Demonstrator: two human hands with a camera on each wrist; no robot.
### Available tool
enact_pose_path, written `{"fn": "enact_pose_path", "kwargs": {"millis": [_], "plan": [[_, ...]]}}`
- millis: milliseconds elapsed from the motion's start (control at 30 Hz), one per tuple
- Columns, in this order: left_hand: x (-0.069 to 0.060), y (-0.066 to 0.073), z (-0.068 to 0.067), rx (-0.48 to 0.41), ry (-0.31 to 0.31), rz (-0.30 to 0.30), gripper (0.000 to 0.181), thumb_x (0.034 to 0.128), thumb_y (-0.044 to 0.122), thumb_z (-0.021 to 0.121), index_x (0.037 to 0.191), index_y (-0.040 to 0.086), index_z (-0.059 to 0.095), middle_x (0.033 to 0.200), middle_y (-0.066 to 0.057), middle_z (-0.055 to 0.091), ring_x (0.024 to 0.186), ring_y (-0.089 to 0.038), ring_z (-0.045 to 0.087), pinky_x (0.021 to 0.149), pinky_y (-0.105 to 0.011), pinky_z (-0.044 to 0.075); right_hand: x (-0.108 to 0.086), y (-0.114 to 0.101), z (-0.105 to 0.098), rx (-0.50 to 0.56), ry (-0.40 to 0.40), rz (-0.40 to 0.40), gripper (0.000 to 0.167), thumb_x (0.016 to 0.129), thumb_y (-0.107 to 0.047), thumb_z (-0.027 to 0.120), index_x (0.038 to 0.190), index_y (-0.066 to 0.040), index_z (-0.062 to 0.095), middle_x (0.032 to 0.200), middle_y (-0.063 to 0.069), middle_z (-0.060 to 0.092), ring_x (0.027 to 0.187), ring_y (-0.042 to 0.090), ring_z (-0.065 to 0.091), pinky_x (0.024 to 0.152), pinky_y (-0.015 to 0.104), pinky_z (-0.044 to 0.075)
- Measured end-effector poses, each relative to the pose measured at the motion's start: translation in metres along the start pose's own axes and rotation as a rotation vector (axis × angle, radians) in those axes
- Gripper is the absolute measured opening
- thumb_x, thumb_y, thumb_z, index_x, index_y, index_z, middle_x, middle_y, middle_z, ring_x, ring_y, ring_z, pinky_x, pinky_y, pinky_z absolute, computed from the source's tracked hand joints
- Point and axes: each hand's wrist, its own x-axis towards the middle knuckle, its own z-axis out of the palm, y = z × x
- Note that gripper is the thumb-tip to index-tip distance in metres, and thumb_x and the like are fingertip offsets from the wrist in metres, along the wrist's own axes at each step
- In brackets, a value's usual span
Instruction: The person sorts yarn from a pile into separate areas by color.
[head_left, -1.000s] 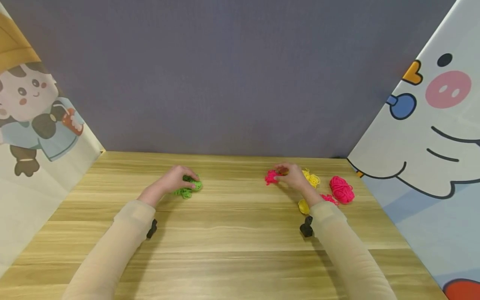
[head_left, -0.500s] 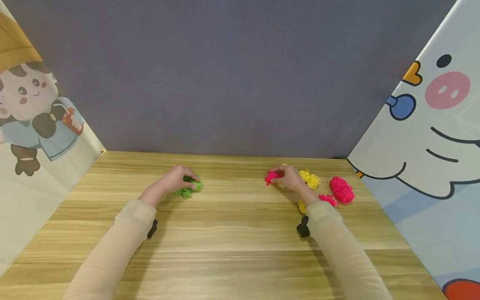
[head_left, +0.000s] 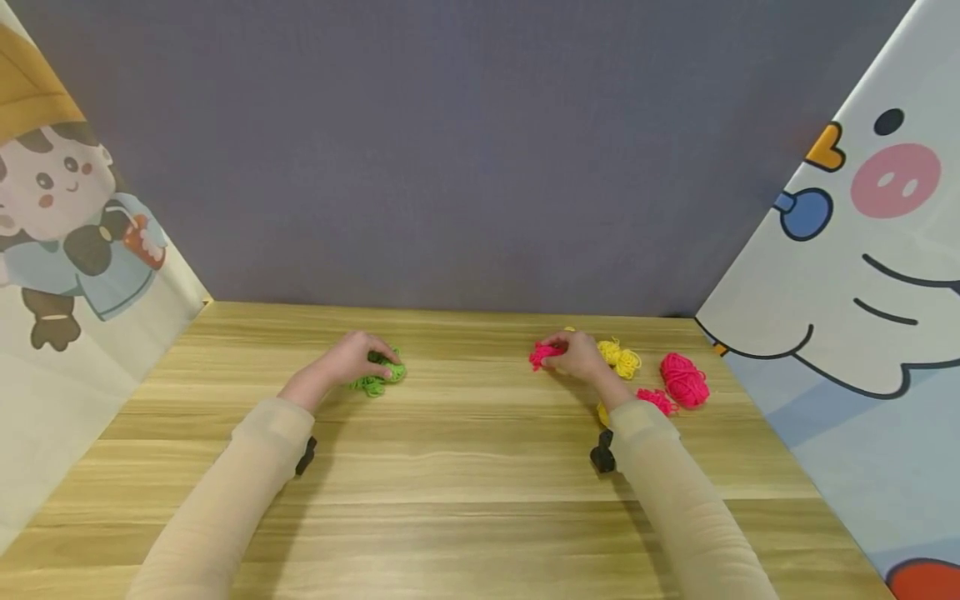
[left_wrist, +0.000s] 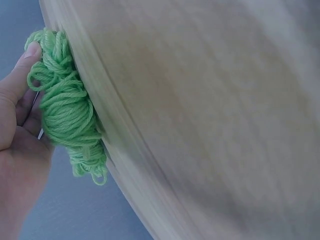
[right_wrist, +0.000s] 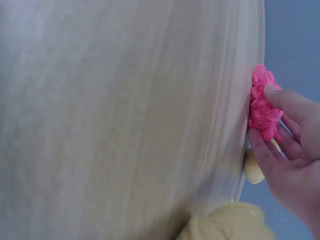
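I can read no text, label, brand, number or sign in any of my views, whether on the green yarn, the pink yarn, the surface, or the left panel and right panel, which bear only drawings.

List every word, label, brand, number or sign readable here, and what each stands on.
None readable in any view.
Left panel and right panel: cartoon drawings, no readable lettering.
Green yarn, pink yarn, yellow yarn: no label visible.
Black wrist devices: any marking is too small to read.
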Motion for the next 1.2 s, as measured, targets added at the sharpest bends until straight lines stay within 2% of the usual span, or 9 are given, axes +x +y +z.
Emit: {"fn": "enact_pose_path", "kwargs": {"millis": [200, 367, 533, 700, 1200], "plan": [[0.001, 0.002, -0.001, -0.004, -0.003, -0.017, 0.024, 0.0811, 0.017, 0.074, 0.105, 0.015, 0.073, 0.114, -0.009, 0.066, 0.112, -0.032, 0.057, 0.095, -0.048, 0.048, 0.000, 0.001, -0.001, 0.006, 0.010, 0.002, 0.033, 0.080, -0.014, 0.074, 0.111, -0.006, 0.068, 0.105, 0.016, 0.067, 0.092, 0.026, 0.060, 0.074, 0.031, 0.049], [0.001, 0.002, -0.001, -0.001, -0.007, 0.000, 0.023, 0.0809, 0.017, 0.074, 0.104, 0.014, 0.073, 0.113, -0.010, 0.067, 0.110, -0.032, 0.059, 0.093, -0.047, 0.049, -0.002, -0.002, -0.003, 0.013, 0.030, -0.027, 0.032, 0.078, -0.019, 0.076, 0.107, -0.008, 0.069, 0.099, 0.013, 0.068, 0.086, 0.024, 0.059, 0.071, 0.030, 0.048], [0.003, 0.001, 0.000, 0.004, -0.009, 0.001, 0.024, 0.0813, 0.017, 0.073, 0.105, 0.014, 0.072, 0.112, -0.008, 0.067, 0.109, -0.030, 0.059, 0.092, -0.045, 0.049, 0.000, -0.002, -0.001, -0.008, 0.026, 0.023, 0.033, 0.080, -0.017, 0.074, 0.112, -0.008, 0.068, 0.105, 0.015, 0.067, 0.092, 0.027, 0.059, 0.077, 0.034, 0.048], [0.003, 0.001, 0.000, 0.004, -0.017, -0.009, 0.024, 0.0820, 0.016, 0.073, 0.106, 0.015, 0.072, 0.113, -0.008, 0.067, 0.110, -0.030, 0.059, 0.093, -0.046, 0.049, -0.001, -0.005, 0.001, -0.029, 0.030, 0.020, 0.035, 0.081, -0.018, 0.074, 0.113, -0.006, 0.067, 0.103, 0.014, 0.068, 0.090, 0.025, 0.060, 0.072, 0.030, 0.048], [0.002, 0.002, 0.000, 0.007, -0.020, -0.041, 0.024, 0.0816, 0.018, 0.073, 0.106, 0.017, 0.072, 0.115, -0.007, 0.067, 0.112, -0.030, 0.058, 0.095, -0.046, 0.048, -0.004, -0.027, -0.002, 0.054, 0.014, -0.001, 0.034, 0.082, -0.016, 0.074, 0.113, -0.006, 0.067, 0.105, 0.015, 0.067, 0.094, 0.026, 0.062, 0.079, 0.036, 0.052]]}}
